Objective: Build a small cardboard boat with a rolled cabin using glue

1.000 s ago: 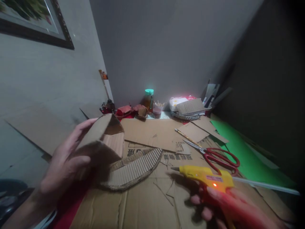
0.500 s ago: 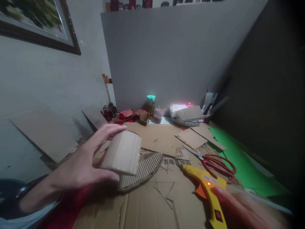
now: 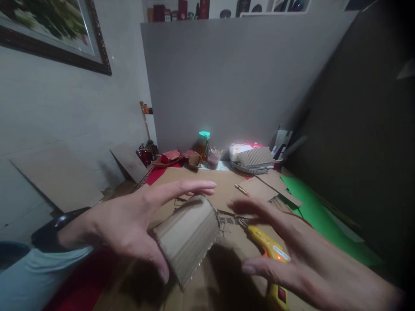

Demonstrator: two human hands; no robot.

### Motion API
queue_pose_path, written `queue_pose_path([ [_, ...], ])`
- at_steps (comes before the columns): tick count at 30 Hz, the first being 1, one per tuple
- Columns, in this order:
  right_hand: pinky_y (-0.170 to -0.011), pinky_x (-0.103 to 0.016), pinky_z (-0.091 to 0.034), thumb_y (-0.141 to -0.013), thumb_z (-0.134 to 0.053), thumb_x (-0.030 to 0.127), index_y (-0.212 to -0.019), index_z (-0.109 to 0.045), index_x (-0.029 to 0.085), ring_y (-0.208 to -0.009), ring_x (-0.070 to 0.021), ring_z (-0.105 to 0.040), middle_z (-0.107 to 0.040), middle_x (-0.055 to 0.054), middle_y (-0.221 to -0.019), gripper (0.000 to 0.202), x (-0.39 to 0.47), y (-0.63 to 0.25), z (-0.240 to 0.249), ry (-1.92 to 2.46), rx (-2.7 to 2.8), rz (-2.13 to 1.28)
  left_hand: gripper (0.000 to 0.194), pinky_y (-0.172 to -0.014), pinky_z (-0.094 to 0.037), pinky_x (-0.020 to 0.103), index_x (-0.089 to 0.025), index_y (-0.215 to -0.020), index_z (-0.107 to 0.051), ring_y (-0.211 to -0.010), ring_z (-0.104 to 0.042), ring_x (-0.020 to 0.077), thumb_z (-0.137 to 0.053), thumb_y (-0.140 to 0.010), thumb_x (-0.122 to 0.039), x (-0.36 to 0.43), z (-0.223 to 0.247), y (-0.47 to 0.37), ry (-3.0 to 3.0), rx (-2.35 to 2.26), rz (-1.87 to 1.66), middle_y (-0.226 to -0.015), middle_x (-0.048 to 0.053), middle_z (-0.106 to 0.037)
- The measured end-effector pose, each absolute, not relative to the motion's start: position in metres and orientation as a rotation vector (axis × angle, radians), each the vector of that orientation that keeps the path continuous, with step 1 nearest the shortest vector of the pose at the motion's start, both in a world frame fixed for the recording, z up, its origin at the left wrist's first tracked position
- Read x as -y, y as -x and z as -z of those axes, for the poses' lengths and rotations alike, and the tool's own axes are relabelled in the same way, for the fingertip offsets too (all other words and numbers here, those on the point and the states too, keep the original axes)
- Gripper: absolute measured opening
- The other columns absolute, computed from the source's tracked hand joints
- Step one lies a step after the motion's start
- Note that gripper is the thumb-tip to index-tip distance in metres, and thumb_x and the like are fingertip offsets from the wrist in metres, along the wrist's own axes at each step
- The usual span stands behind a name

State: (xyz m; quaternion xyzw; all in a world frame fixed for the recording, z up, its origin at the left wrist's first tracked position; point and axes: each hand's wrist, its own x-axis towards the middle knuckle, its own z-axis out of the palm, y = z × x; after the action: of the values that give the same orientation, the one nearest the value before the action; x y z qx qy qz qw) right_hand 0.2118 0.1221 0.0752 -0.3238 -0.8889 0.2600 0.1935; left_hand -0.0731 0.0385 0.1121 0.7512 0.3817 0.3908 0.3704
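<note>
A curved, ridged cardboard piece (image 3: pixel 189 242) is tilted over the middle of the table, one rough cut edge facing me. My left hand (image 3: pixel 136 220) is around it, thumb at its left end and fingers stretched along its far top edge. My right hand (image 3: pixel 285 242) is open, thumb and fingers apart, just right of the piece and apart from it. Beneath the right hand lies a yellow glue gun (image 3: pixel 259 235), its light glowing orange, partly covered. The leaf-shaped corrugated piece is hidden from view.
Flat cardboard (image 3: pixel 175 175) covers the table. Further back are a pencil (image 3: pixel 240 189), a green sheet (image 3: pixel 311 211), a tray with a corrugated piece (image 3: pixel 256 156), a teal-lidded jar (image 3: pixel 203 144) and red scraps (image 3: pixel 170 156). A grey board (image 3: pixel 227 82) stands behind.
My right hand has let go of the glue gun, which now lies on the table, and moved left toward the piece. My left hand has shifted right and turned the curved piece, covering the leaf-shaped one.
</note>
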Motion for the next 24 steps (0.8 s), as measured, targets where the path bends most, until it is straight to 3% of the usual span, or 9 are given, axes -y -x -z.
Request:
queue_pose_path([
  [2,-0.113,-0.049,-0.036,-0.069,-0.081,0.056,-0.153,-0.027,0.03,-0.137,-0.0319,-0.044,-0.042,-0.006,-0.153,0.103,-0.131,-0.19,-0.092,0.673,2.499,-1.036,0.103,-0.116,-0.029,0.039,-0.016,-0.138,-0.054,-0.134,-0.05,0.0326,-0.079,-0.043,0.017,-0.039,-0.118,0.065,-1.788,-0.86,-0.977,-0.142,0.014,-0.058],
  [5,-0.118,-0.043,-0.025,-0.068,-0.087,0.03,-0.157,-0.006,0.03,-0.144,-0.0247,-0.033,-0.037,-0.003,-0.156,0.12,-0.144,-0.161,-0.1,0.402,2.539,-1.427,0.099,-0.113,-0.034,0.035,-0.015,-0.133,-0.059,-0.131,-0.053,0.0306,-0.078,-0.041,0.019,-0.041,-0.126,0.057,-1.83,-0.775,-0.942,-0.136,0.011,-0.064],
  [7,-0.12,-0.041,-0.021,-0.068,-0.087,0.024,-0.157,-0.004,0.029,-0.145,-0.0216,-0.031,-0.037,-0.002,-0.157,0.121,-0.152,-0.149,-0.099,0.312,2.551,-1.465,0.097,-0.113,-0.033,0.035,-0.013,-0.132,-0.06,-0.132,-0.052,0.0307,-0.08,-0.041,0.015,-0.045,-0.129,0.056,-1.93,-0.795,-0.904,-0.136,0.01,-0.063],
  [13,-0.12,-0.043,-0.023,-0.066,-0.088,0.026,-0.156,-0.015,0.024,-0.147,-0.0259,-0.025,-0.021,-0.007,-0.163,0.116,-0.169,-0.133,-0.096,0.214,2.526,-1.477,0.102,-0.117,-0.03,0.043,-0.02,-0.141,-0.052,-0.136,-0.047,0.0317,-0.087,-0.048,0.0,-0.069,-0.119,0.078,-2.284,-0.73,-0.801,-0.143,0.009,-0.057],
  [15,-0.117,-0.044,-0.029,-0.068,-0.087,0.028,-0.156,-0.018,0.024,-0.142,-0.0269,-0.036,-0.031,-0.009,-0.159,0.112,-0.174,-0.131,-0.094,0.245,2.474,-1.558,0.1,-0.117,-0.033,0.041,-0.026,-0.143,-0.048,-0.138,-0.044,0.0306,-0.089,-0.054,-0.006,-0.071,-0.109,0.09,-2.305,-0.785,-0.855,-0.148,0.007,-0.052],
  [17,-0.113,-0.047,-0.035,-0.073,-0.083,0.031,-0.155,-0.022,0.028,-0.133,-0.0275,-0.047,-0.045,-0.009,-0.15,0.102,-0.18,-0.129,-0.089,0.368,2.397,-1.62,0.086,-0.117,-0.035,0.036,-0.032,-0.141,-0.051,-0.14,-0.042,0.0268,-0.086,-0.065,-0.014,-0.069,-0.097,0.104,-2.15,-0.982,-1.012,-0.15,0.002,-0.05],
  [20,-0.108,-0.051,-0.039,-0.076,-0.08,0.04,-0.143,-0.046,0.031,-0.128,-0.0294,-0.052,-0.056,-0.006,-0.139,0.076,-0.188,-0.127,-0.074,0.557,2.368,-1.507,0.064,-0.116,-0.036,0.032,-0.042,-0.133,-0.054,-0.138,-0.045,0.0214,-0.079,-0.078,-0.023,-0.057,-0.072,0.124,-1.869,-1.313,-1.138,-0.145,-0.005,-0.053],
  [22,-0.1,-0.046,-0.048,-0.076,-0.079,0.045,-0.13,-0.058,0.025,-0.118,-0.0285,-0.059,-0.063,-0.007,-0.129,0.062,-0.192,-0.124,-0.063,0.608,2.364,-1.465,0.056,-0.116,-0.037,0.033,-0.045,-0.131,-0.054,-0.138,-0.045,0.0202,-0.075,-0.082,-0.029,-0.046,-0.054,0.135,-1.691,-1.534,-1.034,-0.146,-0.007,-0.053],
  [24,-0.086,-0.037,-0.055,-0.077,-0.078,0.046,-0.125,-0.059,0.02,-0.104,-0.0247,-0.066,-0.069,-0.007,-0.116,0.058,-0.195,-0.12,-0.053,0.633,2.337,-1.516,0.063,-0.116,-0.037,0.037,-0.045,-0.137,-0.047,-0.14,-0.042,0.0222,-0.075,-0.081,-0.034,-0.033,-0.037,0.14,-1.618,-1.631,-0.88,-0.151,-0.005,-0.048],
])
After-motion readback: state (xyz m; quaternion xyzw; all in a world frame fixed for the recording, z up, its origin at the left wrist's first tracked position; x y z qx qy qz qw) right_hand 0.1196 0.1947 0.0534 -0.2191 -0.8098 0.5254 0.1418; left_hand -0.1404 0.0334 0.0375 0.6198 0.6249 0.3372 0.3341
